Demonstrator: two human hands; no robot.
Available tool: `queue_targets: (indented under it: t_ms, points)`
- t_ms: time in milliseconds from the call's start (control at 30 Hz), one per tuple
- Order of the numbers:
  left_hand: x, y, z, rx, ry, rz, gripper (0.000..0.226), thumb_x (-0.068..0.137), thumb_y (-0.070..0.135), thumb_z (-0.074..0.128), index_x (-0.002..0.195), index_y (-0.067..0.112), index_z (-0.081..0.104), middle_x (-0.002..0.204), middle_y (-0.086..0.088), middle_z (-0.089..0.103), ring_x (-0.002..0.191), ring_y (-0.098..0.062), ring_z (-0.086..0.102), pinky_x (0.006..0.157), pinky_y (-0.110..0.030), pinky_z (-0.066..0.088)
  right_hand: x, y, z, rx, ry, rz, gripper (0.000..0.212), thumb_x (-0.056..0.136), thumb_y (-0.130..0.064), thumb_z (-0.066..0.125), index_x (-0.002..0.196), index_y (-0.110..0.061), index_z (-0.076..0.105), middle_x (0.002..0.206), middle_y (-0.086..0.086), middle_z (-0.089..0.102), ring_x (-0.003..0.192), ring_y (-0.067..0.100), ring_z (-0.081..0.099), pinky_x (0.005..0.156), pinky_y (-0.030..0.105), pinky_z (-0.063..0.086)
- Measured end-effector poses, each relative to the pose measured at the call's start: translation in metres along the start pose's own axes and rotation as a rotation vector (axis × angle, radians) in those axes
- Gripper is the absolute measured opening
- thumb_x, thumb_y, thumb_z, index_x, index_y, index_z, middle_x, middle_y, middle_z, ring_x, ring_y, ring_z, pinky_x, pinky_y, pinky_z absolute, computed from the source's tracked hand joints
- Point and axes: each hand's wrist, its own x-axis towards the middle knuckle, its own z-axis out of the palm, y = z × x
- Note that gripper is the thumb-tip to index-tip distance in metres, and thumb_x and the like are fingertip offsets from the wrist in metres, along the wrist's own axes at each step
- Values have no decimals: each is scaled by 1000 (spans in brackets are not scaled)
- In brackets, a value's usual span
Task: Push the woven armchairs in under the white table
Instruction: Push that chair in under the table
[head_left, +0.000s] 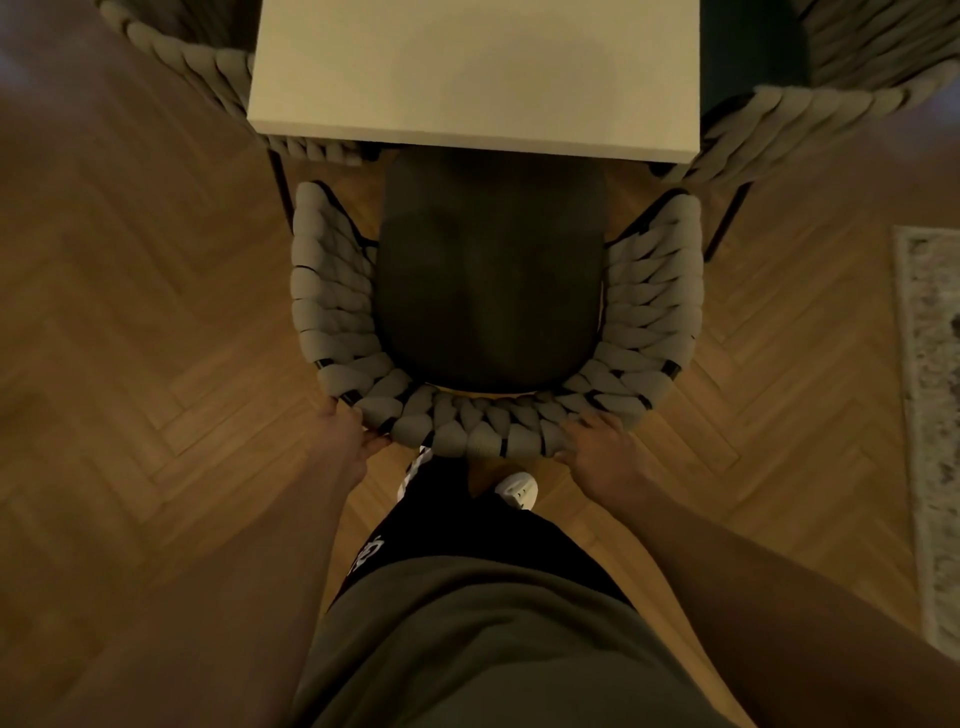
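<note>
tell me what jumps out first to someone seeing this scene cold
The woven armchair fills the middle of the view, its dark seat only just under the near edge of the white table. The left hand and the right hand both grip its curved backrest from behind. Two more woven armchairs flank the table, one at the left and one at the right.

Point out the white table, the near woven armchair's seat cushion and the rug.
white table (475, 67), head view, on the bare top.
seat cushion (491, 270), head view, on the middle of the dark cushion.
rug (932, 364), head view, on the patterned strip at the right edge.
</note>
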Motion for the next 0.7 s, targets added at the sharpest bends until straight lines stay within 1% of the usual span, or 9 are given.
queue_targets:
  t_ms: [67, 200, 300, 333, 433, 533, 633, 700]
  points:
    - [1, 2, 1, -9, 8, 3, 58, 106, 3, 34, 156, 33, 29, 150, -11, 48, 113, -38, 63, 71, -48, 58, 5, 3, 2, 15, 6, -8, 51, 97, -50, 48, 140, -23, 49, 142, 5, 52, 137, 28, 39, 111, 42, 38]
    - [10, 17, 16, 16, -16, 46, 54, 107, 4, 33, 155, 30, 32, 148, -11, 49, 108, -32, 64, 72, -47, 59, 20, 3, -5, 25, 63, -10, 51, 98, -46, 50, 144, -23, 47, 146, 7, 48, 139, 31, 37, 112, 44, 37]
    - [13, 28, 26, 126, -18, 59, 44, 108, 11, 34, 150, 21, 40, 143, -10, 54, 99, -27, 66, 67, -44, 60, 33, 10, -13, 54, 32, -7, 53, 96, -47, 55, 143, -24, 50, 141, 6, 54, 136, 31, 42, 111, 46, 37]
    - [13, 30, 26, 153, -19, 42, 42, 108, 13, 35, 149, 19, 41, 141, -9, 54, 99, -27, 66, 66, -43, 60, 35, 10, -13, 57, 17, -10, 52, 95, -47, 56, 142, -23, 51, 139, 6, 55, 134, 31, 44, 110, 46, 37]
    - [13, 30, 26, 162, 3, -18, 40, 104, 13, 44, 144, 15, 43, 134, -11, 55, 101, -30, 66, 74, -44, 60, 33, 10, -7, 66, 40, -4, 55, 94, -50, 55, 143, -24, 49, 144, 5, 51, 138, 32, 39, 111, 47, 37]
    - [14, 28, 28, 214, 40, 2, 38, 101, 11, 56, 138, 8, 48, 131, -15, 59, 103, -33, 67, 87, -46, 58, 31, 10, -4, 117, 35, 6, 54, 94, -49, 55, 142, -24, 50, 144, 5, 50, 138, 31, 39, 110, 48, 38]
    - [13, 24, 21, 205, 54, 11, 41, 99, 12, 59, 139, 8, 49, 126, -14, 61, 102, -34, 67, 90, -48, 57, 24, 7, -1, 121, 27, -9, 50, 94, -48, 55, 138, -24, 53, 139, 3, 52, 137, 31, 41, 109, 47, 39]
    - [11, 22, 15, 190, 59, 5, 44, 100, 12, 59, 142, 7, 47, 122, -13, 60, 101, -32, 66, 91, -48, 57, 17, 2, 2, 133, 30, -19, 48, 96, -45, 55, 139, -24, 52, 141, 4, 51, 139, 31, 36, 110, 47, 38]
